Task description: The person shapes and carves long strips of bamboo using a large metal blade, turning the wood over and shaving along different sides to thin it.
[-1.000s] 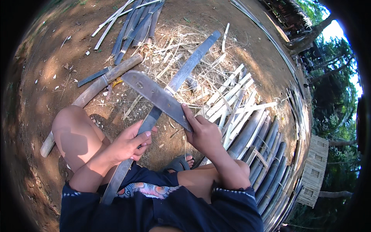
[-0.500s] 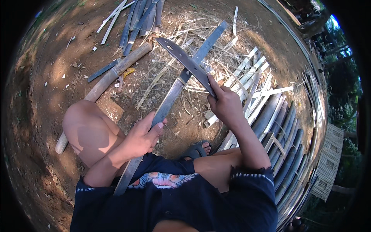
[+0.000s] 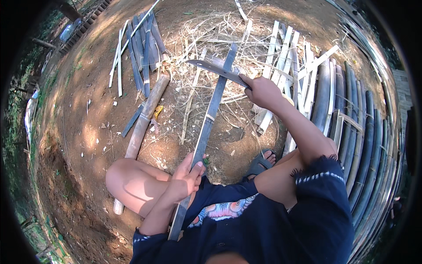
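My left hand (image 3: 187, 176) is wrapped round the lower part of a long, dark-skinned bamboo strip (image 3: 213, 105). The strip slants up and away from me, its near end lying against my shirt by the left sleeve. A pale node ring marks its middle. My right hand (image 3: 263, 92) grips a machete (image 3: 206, 67) with a dark curved blade and a hole near its tip. Its handle is hidden by my fingers. The blade lies across the strip a little below the far end, tip pointing left, seen partly edge-on.
A round wooden log (image 3: 147, 114) lies beside my left knee. Beyond it rest dark bamboo slats (image 3: 143, 48). Thin shavings (image 3: 193, 83) cover the ground ahead. Pale split strips (image 3: 281, 53) and stacked bamboo poles (image 3: 369, 145) lie to my right. A sandalled foot (image 3: 261, 163) is below.
The machete has moved along the strip toward its far end, and its blade is tilted more edge-on. The strip stands steeper in view. The whole view has shifted; both grips stay.
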Tool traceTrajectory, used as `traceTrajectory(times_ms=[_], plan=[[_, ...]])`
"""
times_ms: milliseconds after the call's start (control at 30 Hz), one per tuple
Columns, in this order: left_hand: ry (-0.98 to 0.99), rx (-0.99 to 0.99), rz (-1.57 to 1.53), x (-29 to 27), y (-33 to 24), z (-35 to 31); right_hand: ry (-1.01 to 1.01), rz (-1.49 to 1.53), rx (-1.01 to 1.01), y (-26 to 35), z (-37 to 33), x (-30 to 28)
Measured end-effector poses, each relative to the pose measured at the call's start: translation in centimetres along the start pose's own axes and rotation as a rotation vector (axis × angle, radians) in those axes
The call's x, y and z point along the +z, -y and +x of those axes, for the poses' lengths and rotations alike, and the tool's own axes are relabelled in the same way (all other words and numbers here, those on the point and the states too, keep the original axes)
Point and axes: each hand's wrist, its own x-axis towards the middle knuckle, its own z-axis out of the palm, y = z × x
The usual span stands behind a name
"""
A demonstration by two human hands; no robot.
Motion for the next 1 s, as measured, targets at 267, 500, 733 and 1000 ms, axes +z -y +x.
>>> traceTrajectory(times_ms=[267,500,733,1000], plan=[[-0.003,-0.147,-0.315,-0.2,2.8,2.9,0.187,0.181,-0.155,3.9,-4.0,5.5],[-0.075,-0.308,-0.211,0.4,6.2,6.7,0.402,0.195,-0.134,4.3,-4.6,8.3],[-0.388,-0.041,0.988,-2.2,10.2,13.1,0.47,0.196,-0.113,3.7,-4.7,9.2],[-0.018,-0.352,-0.174,0.7,5.3,16.2,0.523,0.21,-0.088,1.5,-4.6,6.3]])
